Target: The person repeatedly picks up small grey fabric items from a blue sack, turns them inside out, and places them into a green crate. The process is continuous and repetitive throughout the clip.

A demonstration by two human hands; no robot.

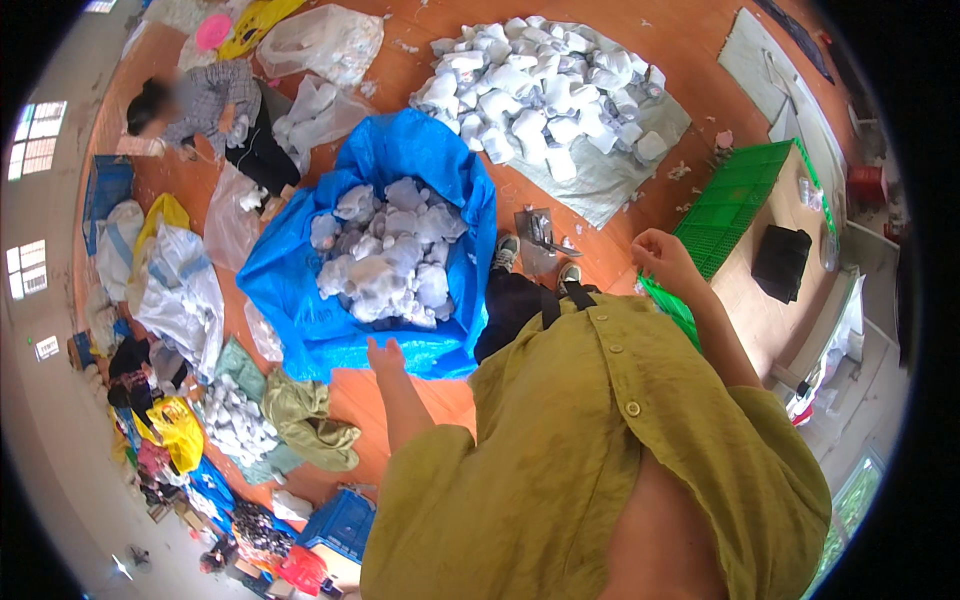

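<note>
Blue tarpaulin bag (420, 140), filled with pale bundles (395, 255), lies just ahead of the left hand (384, 355), whose fingers stand loosely apart. Right hand (664, 258), near the green crate (735, 200), shows curled fingers; whether it grips anything cannot be told.

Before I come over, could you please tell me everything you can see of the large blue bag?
The large blue bag looks like glossy, creased plastic sheeting. It sits wide open on the orange floor, its sides slumped outward and its rim uneven. Faint markings show low on its near side. Inside lies a heap of pale grey-white pieces. The left hand is at its near edge; whether they touch is unclear.
</note>
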